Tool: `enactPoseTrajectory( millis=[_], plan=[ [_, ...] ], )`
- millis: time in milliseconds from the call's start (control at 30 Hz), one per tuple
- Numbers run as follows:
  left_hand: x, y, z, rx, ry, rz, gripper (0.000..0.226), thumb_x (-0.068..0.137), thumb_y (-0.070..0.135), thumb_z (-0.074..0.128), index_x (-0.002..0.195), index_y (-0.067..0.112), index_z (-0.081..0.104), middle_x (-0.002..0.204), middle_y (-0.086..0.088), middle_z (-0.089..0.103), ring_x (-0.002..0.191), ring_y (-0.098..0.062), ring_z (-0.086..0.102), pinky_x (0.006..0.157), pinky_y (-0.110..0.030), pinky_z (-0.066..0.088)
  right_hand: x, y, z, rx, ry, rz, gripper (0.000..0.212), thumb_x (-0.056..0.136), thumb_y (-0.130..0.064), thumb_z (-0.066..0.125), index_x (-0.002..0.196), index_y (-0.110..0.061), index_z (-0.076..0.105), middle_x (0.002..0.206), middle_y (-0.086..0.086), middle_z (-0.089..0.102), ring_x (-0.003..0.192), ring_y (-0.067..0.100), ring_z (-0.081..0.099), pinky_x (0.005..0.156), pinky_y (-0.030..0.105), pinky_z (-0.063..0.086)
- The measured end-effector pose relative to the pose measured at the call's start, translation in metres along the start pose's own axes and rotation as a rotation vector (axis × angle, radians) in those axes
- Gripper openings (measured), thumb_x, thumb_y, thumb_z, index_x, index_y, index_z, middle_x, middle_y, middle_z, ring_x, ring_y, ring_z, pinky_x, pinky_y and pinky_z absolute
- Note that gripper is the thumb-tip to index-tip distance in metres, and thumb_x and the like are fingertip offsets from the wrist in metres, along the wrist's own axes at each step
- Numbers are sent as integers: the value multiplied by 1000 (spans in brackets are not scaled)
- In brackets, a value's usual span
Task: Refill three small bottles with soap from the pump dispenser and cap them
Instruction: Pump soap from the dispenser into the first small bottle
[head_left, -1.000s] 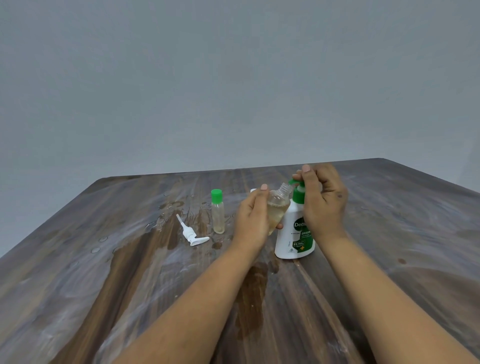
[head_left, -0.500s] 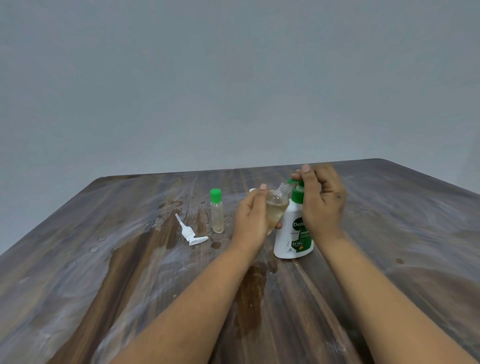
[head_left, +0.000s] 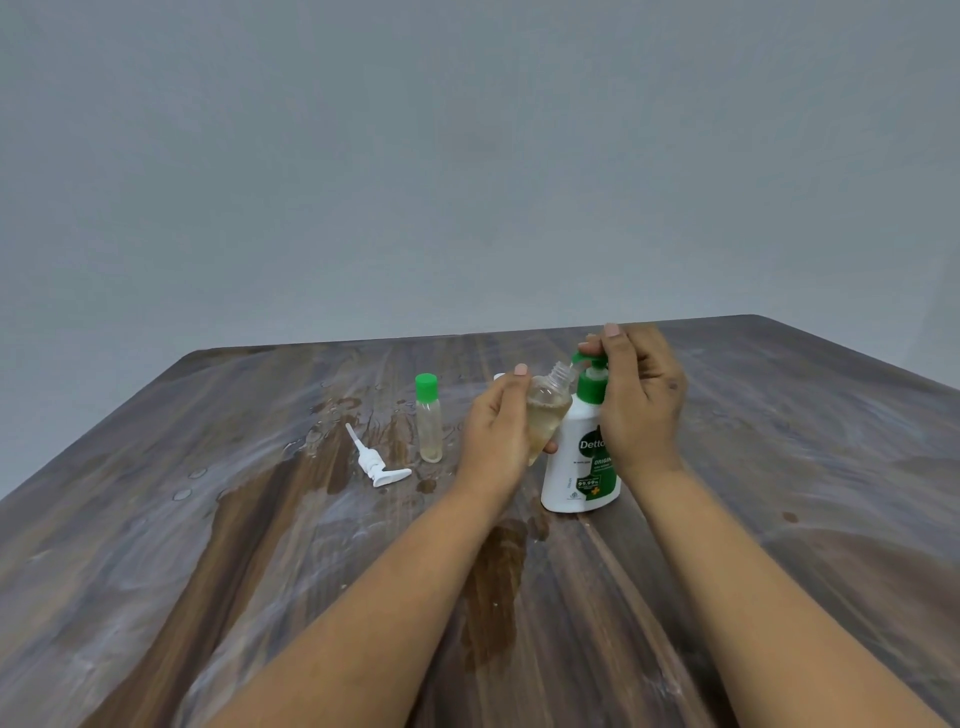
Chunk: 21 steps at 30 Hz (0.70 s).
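Between curled left hand (head_left: 496, 431) fingers, tilted open bottle (head_left: 545, 410); right hand (head_left: 636, 400) fingertips atop dispenser pump (head_left: 589, 361).

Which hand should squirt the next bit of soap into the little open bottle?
Right. The right hand already rests its fingers on the green pump of the dispenser, while the left hand holds the open bottle tilted at the spout.
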<state>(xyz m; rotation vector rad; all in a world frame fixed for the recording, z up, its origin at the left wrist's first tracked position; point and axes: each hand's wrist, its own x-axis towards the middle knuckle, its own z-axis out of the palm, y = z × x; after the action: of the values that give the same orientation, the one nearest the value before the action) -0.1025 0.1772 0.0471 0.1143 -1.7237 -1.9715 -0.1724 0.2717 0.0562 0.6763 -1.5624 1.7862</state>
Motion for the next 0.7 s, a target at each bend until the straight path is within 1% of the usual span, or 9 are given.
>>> enactPoseTrajectory(
  millis=[100, 167, 200, 300, 367, 467, 600, 667, 700],
  plan=[
    [0, 1, 0, -5, 0, 0, 37, 104, 32, 41, 82, 15, 65, 78, -9, 66, 54, -17, 58, 43, -19, 46, 0, 1, 0, -35, -18, -19, 30, 95, -31, 50, 68, -33, 63, 78, 4, 60, 76, 14, 60, 70, 30, 47],
    [0, 1, 0, 2, -1, 4, 38, 104, 32, 41, 82, 15, 65, 76, -7, 66, 50, -16, 57, 43, -18, 45, 1, 2, 1, -43, -12, -34, 30, 96, -31, 49, 69, -33, 62, 78, 4, 60, 75, 12, 59, 70, 27, 46],
    [-1, 1, 0, 3, -2, 6, 38, 104, 32, 40, 81, 15, 65, 75, -7, 66, 49, -16, 57, 43, -19, 45, 0, 3, 1, -37, -2, -41, 29, 97, -30, 49, 71, -33, 63, 79, 5, 60, 77, 14, 60, 70, 29, 47],
    [-1, 2, 0, 1, -2, 5, 38, 104, 32, 40, 83, 13, 65, 76, -8, 65, 51, -17, 57, 43, -19, 45, -2, 4, 1, 10, 18, -64, 28, 100, -29, 47, 79, -33, 65, 84, 6, 61, 84, 27, 63, 74, 43, 52],
    [-1, 2, 0, 1, 0, 3, 37, 104, 31, 40, 83, 12, 65, 79, -10, 65, 54, -18, 57, 43, -18, 44, -2, 3, 1, 18, 19, -68, 29, 101, -29, 46, 80, -35, 65, 85, 7, 62, 85, 28, 63, 75, 45, 52],
    [-1, 2, 0, -5, -2, 2, 36, 104, 30, 40, 82, 14, 64, 78, -9, 65, 58, -19, 57, 42, -16, 43, -2, 2, 1, 16, 11, -42, 31, 99, -29, 48, 75, -38, 65, 82, 3, 62, 82, 22, 62, 75, 39, 51],
    [-1, 3, 0, -11, -13, -2, 36, 105, 29, 40, 84, 12, 64, 77, -8, 64, 58, -19, 57, 43, -18, 45, -1, 4, 0, -36, -23, -48, 29, 97, -27, 49, 73, -31, 64, 79, -5, 59, 77, 9, 59, 72, 24, 46],
    [0, 3, 0, 1, -14, -2, 36, 105, 30, 39, 85, 11, 64, 79, -10, 65, 57, -18, 57, 43, -17, 44, 0, 4, 1, -32, -18, -43, 29, 96, -28, 49, 72, -32, 64, 78, -4, 59, 77, 10, 59, 71, 25, 46],
    [0, 3, 0, 8, -13, 0, 37, 105, 30, 39, 86, 10, 64, 80, -11, 65, 56, -18, 57, 43, -17, 44, 0, 4, 1, -23, -10, -44, 29, 97, -28, 49, 72, -32, 64, 79, -3, 60, 78, 12, 59, 72, 28, 47]
  ],
)
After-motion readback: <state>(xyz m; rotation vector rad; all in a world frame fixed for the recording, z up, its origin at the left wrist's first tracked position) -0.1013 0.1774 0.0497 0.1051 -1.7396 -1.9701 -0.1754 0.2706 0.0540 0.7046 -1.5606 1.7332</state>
